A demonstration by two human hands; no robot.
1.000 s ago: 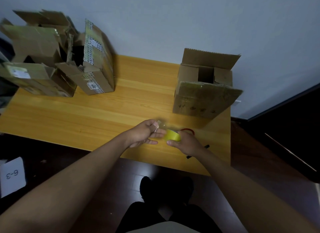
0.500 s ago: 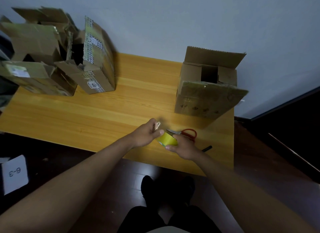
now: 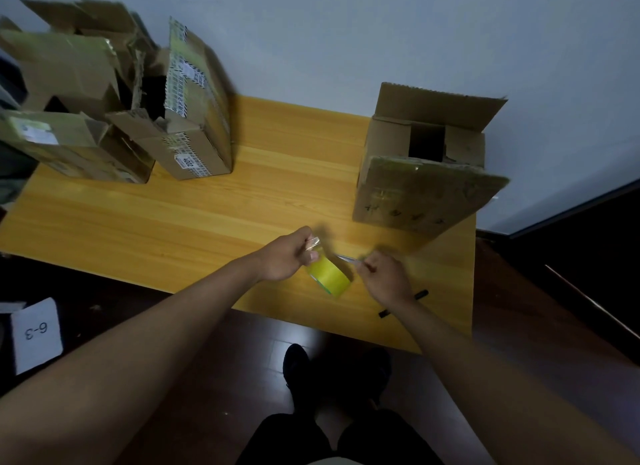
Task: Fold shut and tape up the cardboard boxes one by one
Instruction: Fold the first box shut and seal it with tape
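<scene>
Near edge of the table point(image 3: 173, 229): the left hand point(image 3: 289, 257) has its fingers curled, pinching the free end of clear tape pulled from the yellow roll point(image 3: 329, 274), which sits just below and right of that hand. The right hand point(image 3: 384, 277) is curled around the scissors point(image 3: 346, 258); only the metal blades show, pointing toward the roll. A black pen point(image 3: 403, 303) lies partly under the right wrist. Farther back on the right, a box point(image 3: 422, 174) stands with flaps open. At far left, several open boxes point(image 3: 114, 94) are clustered against the wall.
</scene>
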